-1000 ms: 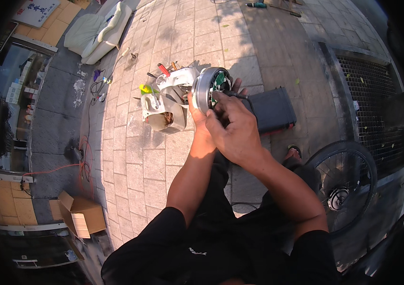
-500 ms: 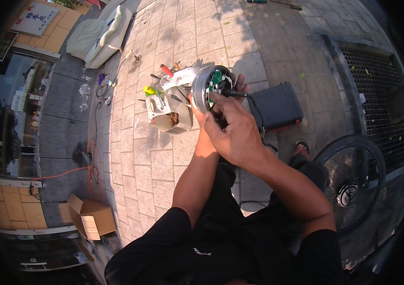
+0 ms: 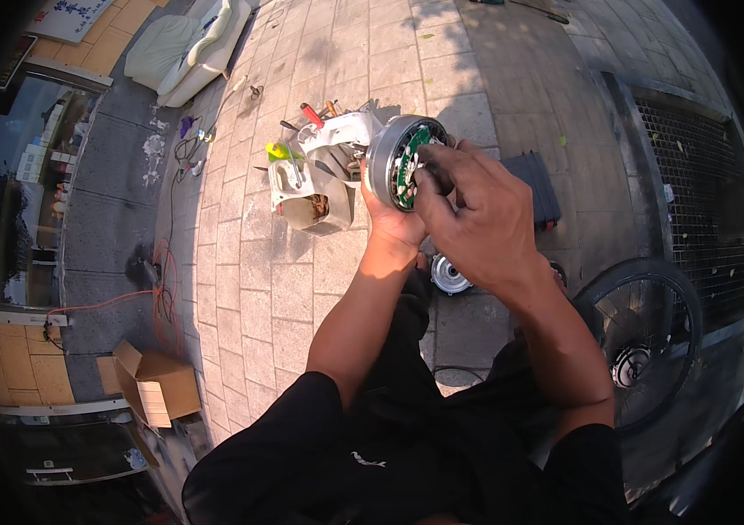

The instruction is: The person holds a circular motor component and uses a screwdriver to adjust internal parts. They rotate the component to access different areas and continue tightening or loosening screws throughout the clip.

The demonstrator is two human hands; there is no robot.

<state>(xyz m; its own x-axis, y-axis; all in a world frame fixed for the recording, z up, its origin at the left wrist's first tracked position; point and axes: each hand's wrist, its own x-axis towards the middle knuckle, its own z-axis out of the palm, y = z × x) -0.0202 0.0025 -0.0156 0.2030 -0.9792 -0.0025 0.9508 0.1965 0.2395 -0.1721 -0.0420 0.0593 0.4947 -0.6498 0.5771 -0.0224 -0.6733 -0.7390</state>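
A cut-open white plastic canister (image 3: 306,179) stuffed with tools sat on the grey paving stones (image 3: 249,289). Right of it lay a black ribbed case (image 3: 536,185); below the case, a small silver round cover (image 3: 449,275). Far below-left of the canister stood an open brown cardboard box (image 3: 155,385). A black spoked wheel (image 3: 643,341) lay lower right.

Open brown cardboard box (image 3: 155,385) on paving, lower left; white sign board (image 3: 70,17) with blue marks, top left.
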